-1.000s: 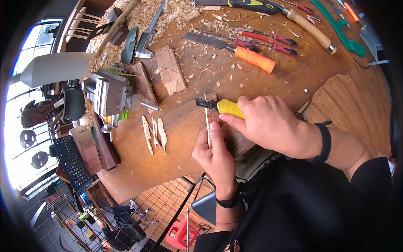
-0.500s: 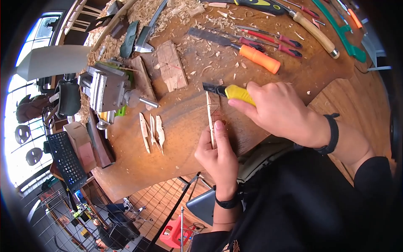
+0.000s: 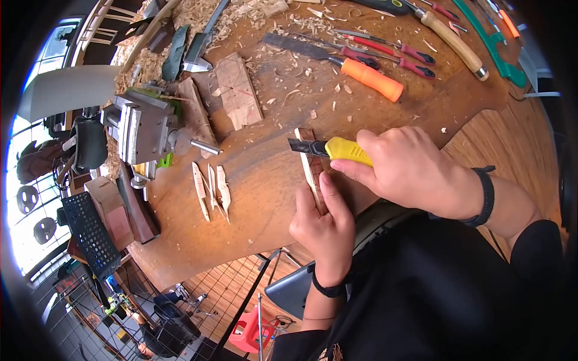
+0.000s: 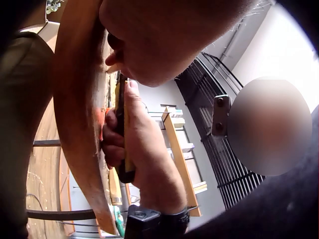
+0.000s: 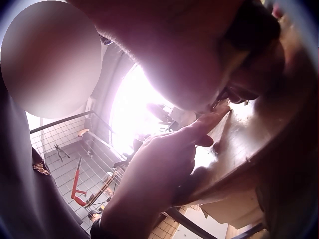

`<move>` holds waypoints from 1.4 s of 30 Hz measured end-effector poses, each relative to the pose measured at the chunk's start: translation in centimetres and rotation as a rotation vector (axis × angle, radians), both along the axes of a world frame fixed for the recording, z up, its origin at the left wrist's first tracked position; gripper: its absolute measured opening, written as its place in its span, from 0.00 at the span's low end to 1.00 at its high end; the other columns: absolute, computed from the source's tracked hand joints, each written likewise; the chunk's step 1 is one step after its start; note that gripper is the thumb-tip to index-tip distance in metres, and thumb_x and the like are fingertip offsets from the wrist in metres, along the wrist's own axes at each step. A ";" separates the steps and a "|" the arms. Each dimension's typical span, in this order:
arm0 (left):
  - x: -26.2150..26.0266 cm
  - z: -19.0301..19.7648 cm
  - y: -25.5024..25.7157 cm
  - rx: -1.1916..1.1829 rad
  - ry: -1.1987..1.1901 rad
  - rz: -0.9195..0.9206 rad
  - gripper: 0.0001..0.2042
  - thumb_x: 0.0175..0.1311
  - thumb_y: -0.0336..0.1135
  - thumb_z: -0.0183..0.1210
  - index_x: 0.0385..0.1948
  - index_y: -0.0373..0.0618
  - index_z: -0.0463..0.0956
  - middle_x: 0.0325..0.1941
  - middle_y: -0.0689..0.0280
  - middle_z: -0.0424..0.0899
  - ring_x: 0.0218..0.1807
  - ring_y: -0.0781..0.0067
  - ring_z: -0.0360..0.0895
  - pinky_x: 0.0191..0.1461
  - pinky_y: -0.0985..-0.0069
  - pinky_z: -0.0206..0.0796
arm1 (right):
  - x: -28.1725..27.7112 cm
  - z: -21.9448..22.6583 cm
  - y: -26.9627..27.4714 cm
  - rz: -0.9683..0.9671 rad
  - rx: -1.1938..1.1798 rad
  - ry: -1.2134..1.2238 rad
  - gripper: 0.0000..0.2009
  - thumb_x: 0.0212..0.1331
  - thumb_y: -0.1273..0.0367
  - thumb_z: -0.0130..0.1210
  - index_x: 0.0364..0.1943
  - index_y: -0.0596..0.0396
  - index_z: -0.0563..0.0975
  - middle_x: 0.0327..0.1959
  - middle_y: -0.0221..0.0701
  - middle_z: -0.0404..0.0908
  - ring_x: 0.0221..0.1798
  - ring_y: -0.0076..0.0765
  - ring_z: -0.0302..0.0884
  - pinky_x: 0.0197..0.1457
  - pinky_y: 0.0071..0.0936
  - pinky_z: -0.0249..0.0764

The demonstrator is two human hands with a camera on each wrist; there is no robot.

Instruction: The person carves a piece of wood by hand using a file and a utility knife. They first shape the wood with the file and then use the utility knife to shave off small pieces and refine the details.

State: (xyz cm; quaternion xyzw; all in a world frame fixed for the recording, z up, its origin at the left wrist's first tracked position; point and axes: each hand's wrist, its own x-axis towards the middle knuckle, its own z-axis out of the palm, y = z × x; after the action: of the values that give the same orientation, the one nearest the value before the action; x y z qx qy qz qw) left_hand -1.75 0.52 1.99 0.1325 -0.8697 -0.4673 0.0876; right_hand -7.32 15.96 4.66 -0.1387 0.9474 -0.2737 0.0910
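In the head view my right hand (image 3: 409, 171) grips a yellow utility knife (image 3: 350, 150), its dark blade lying across a narrow wood strip (image 3: 310, 163). My left hand (image 3: 325, 231) pinches the lower end of that strip between thumb and fingers, and the strip's far end points away from me. The left wrist view shows the right hand (image 4: 147, 149) curled round the knife's handle. In the right wrist view the left hand (image 5: 159, 164) reaches toward the strip, whose contact with the blade is too dark to make out.
Several carved slivers (image 3: 200, 191) lie left of the hands, near a metal vise (image 3: 150, 129). Beyond are a marked wood block (image 3: 238, 90), an orange-handled file (image 3: 372, 79), red-handled tools (image 3: 415, 69), a wooden-handled tool (image 3: 451, 43) and shavings (image 3: 253, 21). The table's near edge curves below.
The knife moved off the strip's far end to the right, then came back across it lower down. The strip now leans more to the left, and the left hand has shifted slightly right.
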 end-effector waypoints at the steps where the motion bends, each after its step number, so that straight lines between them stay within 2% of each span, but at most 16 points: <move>1: 0.0 -0.1 0.1 -0.063 0.021 -0.016 0.11 0.77 0.32 0.58 0.32 0.36 0.78 0.17 0.72 0.75 0.22 0.90 0.64 0.24 0.81 0.58 | 0.0 -0.1 -0.2 -0.014 0.003 0.003 0.28 0.69 0.45 0.56 0.25 0.59 0.79 0.17 0.47 0.80 0.24 0.56 0.85 0.28 0.47 0.81; 11: 0.0 0.0 0.8 -0.260 0.064 -0.025 0.10 0.76 0.33 0.58 0.32 0.38 0.78 0.19 0.58 0.81 0.21 0.77 0.77 0.26 0.72 0.67 | 0.2 -0.6 -1.7 -0.121 -0.074 0.039 0.29 0.69 0.45 0.55 0.27 0.61 0.81 0.20 0.47 0.83 0.26 0.54 0.86 0.29 0.44 0.82; 14: -0.1 0.0 0.6 -0.263 0.069 -0.026 0.13 0.76 0.34 0.58 0.30 0.37 0.77 0.18 0.61 0.79 0.20 0.81 0.72 0.25 0.74 0.63 | 0.4 -0.6 -1.5 -0.120 -0.075 0.044 0.29 0.70 0.45 0.55 0.28 0.62 0.81 0.20 0.48 0.83 0.26 0.54 0.86 0.29 0.44 0.82; 16: -0.4 0.7 0.3 -0.082 0.004 0.001 0.15 0.77 0.35 0.58 0.26 0.37 0.74 0.16 0.65 0.75 0.20 0.84 0.66 0.24 0.75 0.58 | 0.8 -0.4 -1.0 -0.102 -0.013 0.036 0.29 0.70 0.45 0.54 0.29 0.61 0.81 0.21 0.47 0.83 0.26 0.54 0.86 0.29 0.44 0.82; 19: -0.4 0.7 0.2 -0.033 -0.017 0.028 0.17 0.77 0.35 0.58 0.24 0.37 0.72 0.15 0.68 0.71 0.21 0.85 0.61 0.23 0.76 0.55 | 1.3 0.3 -0.1 -0.087 0.049 0.001 0.29 0.70 0.45 0.54 0.29 0.61 0.81 0.21 0.46 0.84 0.26 0.53 0.86 0.28 0.43 0.82; 21: -0.2 -0.2 0.2 -0.070 0.034 0.021 0.17 0.77 0.35 0.58 0.25 0.37 0.72 0.14 0.66 0.71 0.20 0.84 0.62 0.23 0.75 0.56 | 1.2 -0.4 -0.4 -0.101 0.019 0.038 0.27 0.69 0.46 0.58 0.28 0.59 0.77 0.16 0.45 0.79 0.23 0.57 0.83 0.25 0.48 0.78; 23: -0.2 -0.2 0.2 -0.176 0.057 -0.028 0.10 0.74 0.35 0.60 0.31 0.41 0.78 0.14 0.55 0.75 0.14 0.57 0.76 0.19 0.65 0.62 | 0.8 -0.6 -1.0 -0.117 0.026 0.076 0.26 0.69 0.47 0.58 0.28 0.59 0.78 0.16 0.45 0.79 0.23 0.57 0.83 0.25 0.47 0.78; 26: 0.3 -0.4 0.5 -0.257 0.085 -0.055 0.11 0.74 0.35 0.61 0.28 0.42 0.76 0.14 0.55 0.74 0.14 0.54 0.75 0.19 0.64 0.62 | -1.3 -1.2 -2.0 -0.155 0.012 0.136 0.26 0.70 0.48 0.56 0.28 0.60 0.80 0.17 0.44 0.81 0.24 0.50 0.86 0.26 0.42 0.81; 28: 0.1 -0.3 0.5 -0.201 0.100 -0.034 0.14 0.73 0.34 0.61 0.25 0.42 0.73 0.13 0.56 0.74 0.13 0.54 0.74 0.19 0.65 0.62 | -1.2 -1.3 -1.9 -0.169 -0.022 0.143 0.25 0.70 0.48 0.57 0.28 0.60 0.79 0.16 0.44 0.79 0.22 0.53 0.84 0.24 0.43 0.79; 29: 0.1 -0.3 0.6 -0.196 0.097 -0.027 0.14 0.73 0.34 0.61 0.25 0.42 0.73 0.13 0.56 0.74 0.13 0.54 0.74 0.19 0.65 0.62 | -1.2 -1.4 -1.8 -0.162 -0.055 0.146 0.25 0.69 0.49 0.59 0.28 0.59 0.77 0.15 0.45 0.78 0.21 0.56 0.81 0.23 0.44 0.77; 31: 0.2 -0.3 0.5 -0.133 0.069 -0.009 0.15 0.77 0.34 0.58 0.27 0.37 0.75 0.14 0.66 0.71 0.17 0.83 0.63 0.21 0.75 0.56 | -0.9 -1.3 -1.3 -0.148 -0.079 0.125 0.25 0.70 0.49 0.59 0.28 0.59 0.76 0.15 0.45 0.77 0.20 0.56 0.81 0.23 0.44 0.75; 35: 0.3 -0.1 0.4 -0.077 0.096 0.026 0.15 0.78 0.34 0.57 0.28 0.36 0.77 0.14 0.72 0.68 0.18 0.86 0.61 0.22 0.79 0.52 | -0.4 -1.1 -0.5 -0.138 -0.163 0.124 0.27 0.71 0.47 0.56 0.26 0.59 0.76 0.12 0.44 0.76 0.19 0.55 0.81 0.23 0.44 0.77; 37: -0.1 0.0 0.6 0.130 0.193 0.113 0.15 0.78 0.36 0.56 0.29 0.35 0.78 0.15 0.75 0.66 0.19 0.88 0.59 0.23 0.81 0.48 | -0.4 -0.9 -0.3 -0.144 -0.196 0.102 0.27 0.71 0.47 0.56 0.26 0.59 0.76 0.13 0.44 0.76 0.19 0.55 0.80 0.23 0.45 0.76; 38: 0.3 0.3 -0.1 0.187 0.100 0.102 0.11 0.78 0.34 0.56 0.36 0.36 0.82 0.18 0.74 0.73 0.23 0.89 0.65 0.26 0.82 0.57 | -0.4 -0.9 -0.2 -0.152 -0.229 0.079 0.27 0.71 0.47 0.56 0.26 0.59 0.75 0.13 0.44 0.75 0.19 0.55 0.80 0.23 0.45 0.75; 39: 0.7 0.2 -0.8 0.183 0.103 0.106 0.11 0.78 0.34 0.56 0.36 0.36 0.82 0.18 0.74 0.73 0.23 0.89 0.65 0.26 0.82 0.57 | -0.4 -1.0 -0.1 -0.148 -0.233 0.081 0.27 0.71 0.47 0.56 0.26 0.59 0.75 0.13 0.44 0.75 0.19 0.55 0.80 0.23 0.45 0.75; 42: 1.2 0.1 -1.7 0.468 0.076 0.054 0.15 0.80 0.37 0.51 0.34 0.37 0.79 0.19 0.76 0.69 0.20 0.90 0.58 0.25 0.85 0.45 | -0.2 -1.3 -0.1 -0.138 -0.267 0.101 0.27 0.71 0.47 0.57 0.27 0.60 0.75 0.12 0.43 0.75 0.18 0.56 0.79 0.23 0.46 0.73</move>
State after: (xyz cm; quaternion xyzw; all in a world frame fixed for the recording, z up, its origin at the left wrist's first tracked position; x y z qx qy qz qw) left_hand -0.55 -1.19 2.12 0.1546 -0.7300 -0.6582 0.0999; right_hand -7.54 15.86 3.34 -0.0980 0.9132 -0.3955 0.0049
